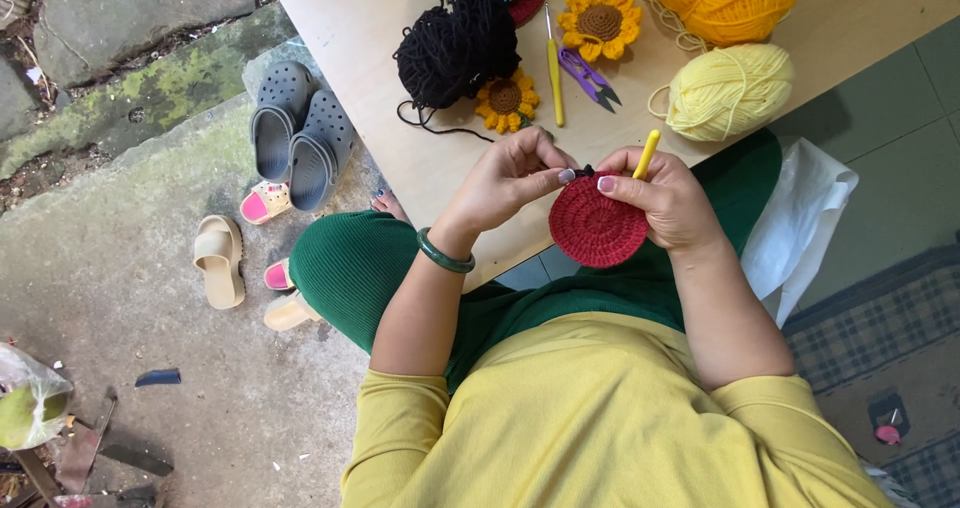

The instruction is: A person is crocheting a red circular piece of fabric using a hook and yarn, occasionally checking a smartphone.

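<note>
A pale wooden table [360, 28] fills the upper part of the view from above, with a seated person's lap in a yellow top and green trousers below it. On the table lie an orange yarn ball [727, 1], a pale yellow yarn ball [730, 91], a heap of black yarn [455, 43], two crocheted sunflowers [600, 20], purple snips [588, 73] and a spare yellow hook. Just over the table's near edge, both hands hold a round red crocheted disc [597, 230]. The left hand [505, 180], closed, pinches the disc's top edge. The right hand [665, 200] grips the disc and a yellow crochet hook [648, 154].
</note>
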